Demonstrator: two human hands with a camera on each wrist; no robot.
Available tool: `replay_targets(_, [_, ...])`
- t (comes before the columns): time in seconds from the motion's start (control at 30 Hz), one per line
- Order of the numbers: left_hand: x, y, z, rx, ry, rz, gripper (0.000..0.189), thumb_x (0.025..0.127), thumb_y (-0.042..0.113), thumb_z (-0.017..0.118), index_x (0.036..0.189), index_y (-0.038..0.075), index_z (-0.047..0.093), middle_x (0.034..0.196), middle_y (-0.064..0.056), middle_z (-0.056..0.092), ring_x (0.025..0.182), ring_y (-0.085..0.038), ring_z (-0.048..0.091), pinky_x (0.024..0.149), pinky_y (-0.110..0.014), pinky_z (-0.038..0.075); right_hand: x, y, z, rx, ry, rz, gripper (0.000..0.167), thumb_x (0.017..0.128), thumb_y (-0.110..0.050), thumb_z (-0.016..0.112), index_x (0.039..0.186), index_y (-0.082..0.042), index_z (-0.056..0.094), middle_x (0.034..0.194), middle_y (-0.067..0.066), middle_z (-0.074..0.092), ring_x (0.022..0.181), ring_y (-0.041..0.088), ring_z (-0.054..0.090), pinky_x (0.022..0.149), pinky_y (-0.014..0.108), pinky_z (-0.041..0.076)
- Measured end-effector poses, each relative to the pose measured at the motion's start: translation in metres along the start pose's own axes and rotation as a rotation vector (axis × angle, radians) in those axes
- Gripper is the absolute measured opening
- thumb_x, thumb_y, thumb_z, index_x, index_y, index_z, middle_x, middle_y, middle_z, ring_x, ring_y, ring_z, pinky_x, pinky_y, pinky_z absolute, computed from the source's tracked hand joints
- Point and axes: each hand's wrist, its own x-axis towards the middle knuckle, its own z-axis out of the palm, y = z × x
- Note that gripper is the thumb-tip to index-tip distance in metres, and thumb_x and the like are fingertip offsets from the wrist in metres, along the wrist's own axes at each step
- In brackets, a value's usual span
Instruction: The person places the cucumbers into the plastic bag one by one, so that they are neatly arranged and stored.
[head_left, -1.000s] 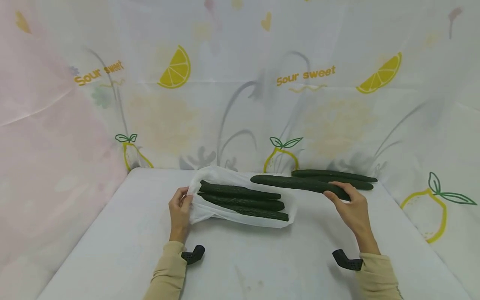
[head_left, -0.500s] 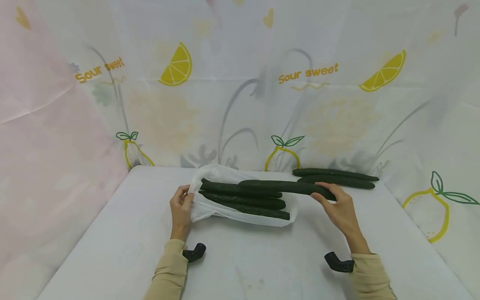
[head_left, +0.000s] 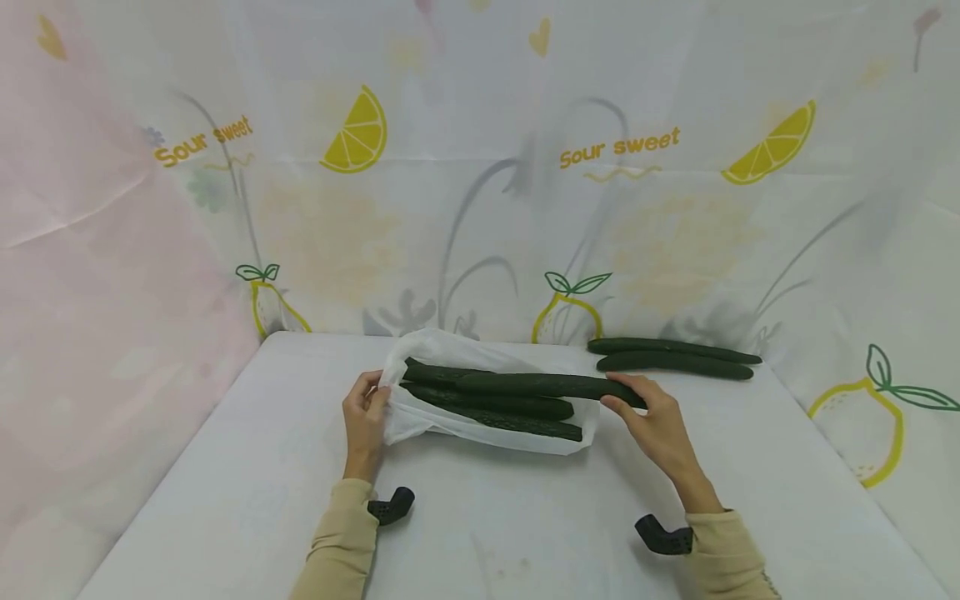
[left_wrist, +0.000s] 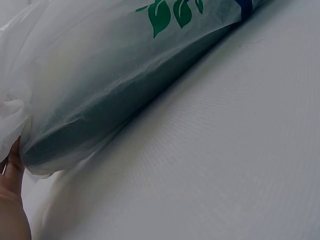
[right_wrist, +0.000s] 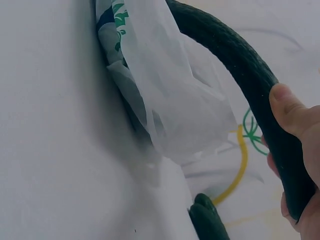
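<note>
A white plastic bag (head_left: 480, 432) with a green leaf print lies open on the table, with several cucumbers (head_left: 517, 424) lengthwise inside. At its left end my left hand (head_left: 365, 425) pinches the bag's edge; in the left wrist view the fingers (left_wrist: 14, 162) touch the plastic, partly out of frame. My right hand (head_left: 651, 421) grips the right end of another cucumber (head_left: 540, 385). That cucumber's left part lies over the bag's opening, above the rear cucumber, while its held end sticks out past the bag. In the right wrist view the thumb (right_wrist: 287, 102) presses along the held cucumber's skin.
Two more cucumbers (head_left: 675, 362) lie side by side at the table's back right, near the backdrop. The white table (head_left: 480, 525) meets a printed fabric backdrop (head_left: 480, 208) with lemon drawings. A black wrist camera mount (head_left: 663, 535) juts from the right sleeve.
My right hand has moved left and slightly down, bringing its cucumber from beside the bag to over the opening. My left hand keeps its hold on the bag's left edge.
</note>
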Motion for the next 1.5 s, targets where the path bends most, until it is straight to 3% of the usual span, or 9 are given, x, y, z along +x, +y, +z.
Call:
replay_targets(0.1, [0.003, -0.009, 0.000, -0.007, -0.001, 0.013, 0.021, 0.088, -0.009, 0.049, 0.105, -0.013, 0.060, 0.095, -0.003, 0.059, 0.073, -0.002, 0.059, 0.065, -0.014, 0.045, 0.000, -0.002, 0.002, 0.010, -0.007, -0.019, 0.041, 0.080, -0.013, 0.073, 0.119, -0.008, 0.063, 0.117, 0.007, 0.065, 0.111, 0.024, 0.057, 0.092, 0.008, 0.035])
replay_targets(0.37, [0.000, 0.000, 0.003, -0.011, -0.010, -0.005, 0.022, 0.088, -0.008, 0.048, 0.106, -0.013, 0.059, 0.095, -0.003, 0.059, 0.072, -0.002, 0.058, 0.064, -0.014, 0.044, -0.003, -0.009, 0.014, 0.013, -0.016, -0.022, 0.041, 0.080, -0.010, 0.072, 0.120, -0.008, 0.063, 0.117, 0.008, 0.065, 0.112, 0.026, 0.057, 0.093, 0.008, 0.035])
replay_targets(0.57, [0.001, 0.001, 0.003, -0.011, -0.004, 0.004, 0.022, 0.087, -0.009, 0.048, 0.105, -0.014, 0.059, 0.094, -0.005, 0.059, 0.070, -0.003, 0.057, 0.062, -0.014, 0.043, -0.005, -0.016, 0.026, 0.010, -0.039, -0.028, 0.040, 0.082, -0.014, 0.071, 0.120, -0.008, 0.063, 0.117, 0.009, 0.065, 0.112, 0.027, 0.058, 0.092, 0.026, 0.042])
replay_targets(0.8, [0.001, 0.001, 0.002, 0.002, -0.006, 0.001, 0.022, 0.088, -0.008, 0.049, 0.106, -0.013, 0.059, 0.096, -0.006, 0.059, 0.073, -0.002, 0.058, 0.065, -0.014, 0.044, -0.005, -0.022, 0.035, 0.024, -0.015, -0.035, 0.039, 0.081, -0.015, 0.072, 0.118, -0.009, 0.064, 0.115, 0.007, 0.067, 0.108, 0.024, 0.060, 0.090, 0.026, 0.043])
replay_targets(1.0, [0.004, -0.013, -0.001, -0.020, 0.005, -0.006, 0.021, 0.088, -0.007, 0.049, 0.106, -0.010, 0.061, 0.095, -0.002, 0.059, 0.073, -0.002, 0.058, 0.064, -0.015, 0.044, -0.004, -0.028, 0.041, 0.019, -0.015, -0.035, 0.039, 0.080, -0.017, 0.073, 0.117, -0.009, 0.065, 0.113, 0.007, 0.067, 0.107, 0.024, 0.060, 0.088, 0.039, 0.046])
replay_targets(1.13, [0.007, -0.026, -0.002, -0.030, 0.019, -0.008, 0.021, 0.089, -0.007, 0.050, 0.106, -0.008, 0.061, 0.095, 0.000, 0.060, 0.073, -0.003, 0.059, 0.063, -0.014, 0.043, -0.002, -0.032, 0.047, 0.019, -0.026, -0.017, 0.038, 0.081, -0.019, 0.073, 0.117, -0.009, 0.065, 0.113, 0.006, 0.067, 0.106, 0.023, 0.060, 0.087, 0.041, 0.047])
replay_targets(1.3, [0.008, -0.029, 0.000, -0.037, 0.019, 0.024, 0.020, 0.088, -0.007, 0.050, 0.104, -0.009, 0.061, 0.094, 0.000, 0.060, 0.074, -0.003, 0.059, 0.064, -0.014, 0.044, -0.001, -0.036, 0.052, 0.019, -0.033, -0.026, 0.037, 0.080, -0.019, 0.074, 0.115, -0.009, 0.066, 0.110, 0.006, 0.068, 0.102, 0.024, 0.061, 0.086, 0.041, 0.048])
replay_targets(1.5, [0.008, -0.025, -0.002, -0.033, 0.015, -0.002, 0.020, 0.088, -0.008, 0.050, 0.105, -0.009, 0.061, 0.095, -0.001, 0.059, 0.074, -0.003, 0.059, 0.065, -0.014, 0.044, -0.002, -0.037, 0.057, 0.017, -0.031, -0.023, 0.037, 0.080, -0.021, 0.074, 0.114, -0.009, 0.066, 0.110, 0.006, 0.069, 0.102, 0.024, 0.061, 0.086, 0.042, 0.046])
